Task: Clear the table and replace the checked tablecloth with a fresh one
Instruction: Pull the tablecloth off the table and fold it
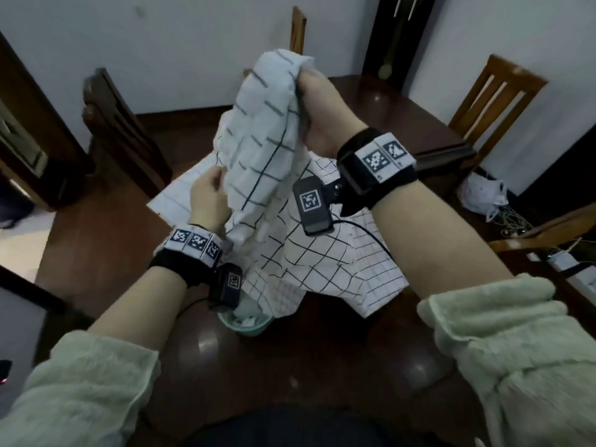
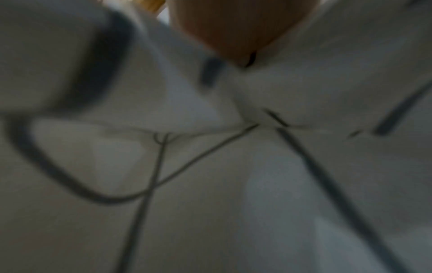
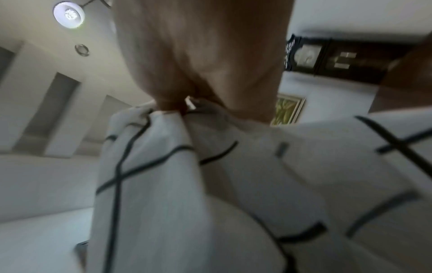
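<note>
The white checked tablecloth [image 1: 258,150] with thin dark lines is bunched up and lifted above the dark wooden table [image 1: 322,356]. My right hand [image 1: 317,108] grips its top fold high over the table; in the right wrist view the tablecloth [image 3: 149,184] hangs from my right hand [image 3: 182,103]. My left hand [image 1: 208,195] holds the hanging part lower down on the left. The left wrist view is filled by blurred tablecloth [image 2: 210,166] with part of the left hand [image 2: 233,33] at the top. The rest of the cloth lies crumpled on the table.
A pale green bowl [image 1: 245,324] with something white in it sits on the table by my left wrist, partly under the cloth. Wooden chairs [image 1: 493,91] stand around the table. A white plastic bag [image 1: 482,191] and cables lie on the floor at right.
</note>
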A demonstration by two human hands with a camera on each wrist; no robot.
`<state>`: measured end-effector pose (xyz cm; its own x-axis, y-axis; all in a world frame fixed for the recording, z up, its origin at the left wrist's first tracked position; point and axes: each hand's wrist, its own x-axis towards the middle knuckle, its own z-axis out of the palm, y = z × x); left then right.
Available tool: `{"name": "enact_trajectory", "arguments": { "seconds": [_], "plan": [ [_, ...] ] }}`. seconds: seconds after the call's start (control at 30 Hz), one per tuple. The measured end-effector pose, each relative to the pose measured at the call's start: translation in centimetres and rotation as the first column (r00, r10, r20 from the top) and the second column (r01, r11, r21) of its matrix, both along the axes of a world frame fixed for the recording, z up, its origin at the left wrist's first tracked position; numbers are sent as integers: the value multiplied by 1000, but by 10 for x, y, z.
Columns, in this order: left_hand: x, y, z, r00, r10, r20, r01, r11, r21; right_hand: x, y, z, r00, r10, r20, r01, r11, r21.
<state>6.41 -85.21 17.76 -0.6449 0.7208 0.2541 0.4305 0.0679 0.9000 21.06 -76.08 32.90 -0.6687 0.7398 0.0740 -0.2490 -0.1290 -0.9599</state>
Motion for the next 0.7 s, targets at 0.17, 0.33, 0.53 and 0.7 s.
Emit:
{"name": "enact_trajectory", "arguments": {
  "seconds": [0.17, 0.33, 0.53, 0.7],
  "plan": [
    [4, 11, -2, 992, 79, -95, -84, 995, -45, 51, 72, -49, 754, -509, 416, 371, 852, 370],
    [10, 21, 18, 981, 165, -99, -166, 986, 6, 132, 77, -97, 250, -538, 805, 1, 832, 555],
    [10, 41, 51, 961, 234, -144, -195, 951, 240, 193, 62, -143, 302, -474, 827, -177, 825, 537],
    [25, 63, 97, 938, 295, -181, -206, 897, 392, 204, 68, -100, 278, -763, 584, 20, 612, 790]
  ]
}}
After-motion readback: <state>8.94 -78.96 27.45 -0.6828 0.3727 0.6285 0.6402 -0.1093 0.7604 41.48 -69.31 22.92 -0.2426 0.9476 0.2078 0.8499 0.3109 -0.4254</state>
